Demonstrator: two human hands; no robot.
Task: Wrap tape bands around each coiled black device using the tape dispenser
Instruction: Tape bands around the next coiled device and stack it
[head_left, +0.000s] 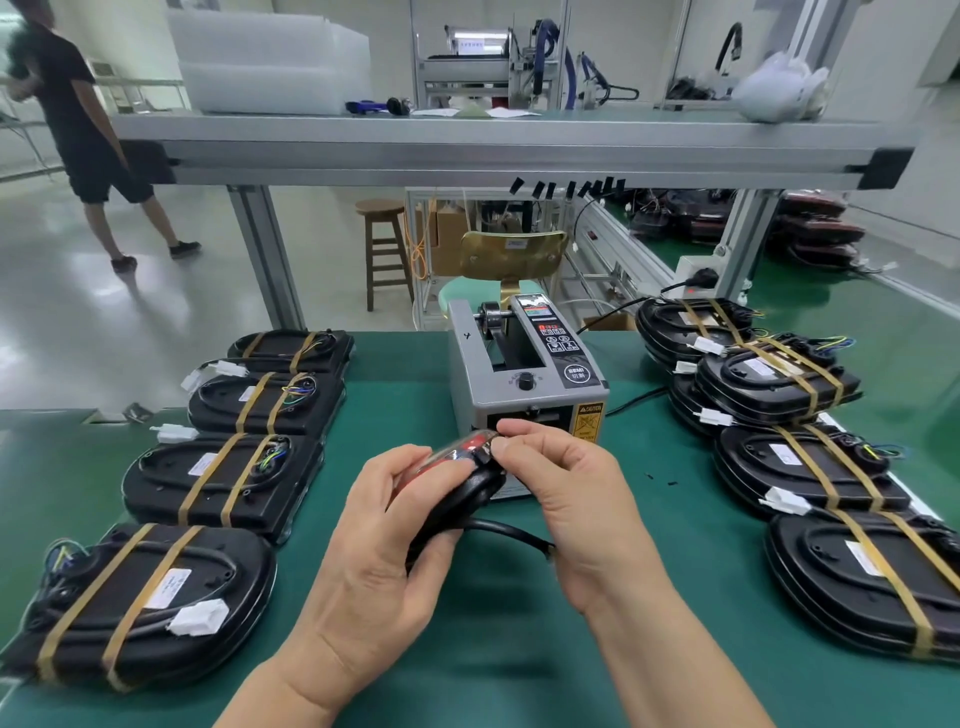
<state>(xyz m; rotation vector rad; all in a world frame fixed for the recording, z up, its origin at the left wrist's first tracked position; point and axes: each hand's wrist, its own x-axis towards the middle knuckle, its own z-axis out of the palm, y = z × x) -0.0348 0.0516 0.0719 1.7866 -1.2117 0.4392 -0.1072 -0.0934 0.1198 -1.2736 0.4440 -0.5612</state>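
Note:
My left hand (384, 545) grips a black device (457, 501) held on edge above the green mat, its red lens side (457, 454) turned up. A black cable (511, 532) trails from it toward my right palm. My right hand (566, 499) pinches the device's top edge with thumb and forefinger, right in front of the outlet of the grey tape dispenser (524, 379). Any tape strip between the fingers is too small to tell.
Several taped black devices lie in a row on the left (223, 483) and in stacks on the right (810, 467). The green mat (498, 649) covers the bench. An aluminium frame shelf (498, 150) crosses above. A person stands at the far left (88, 130).

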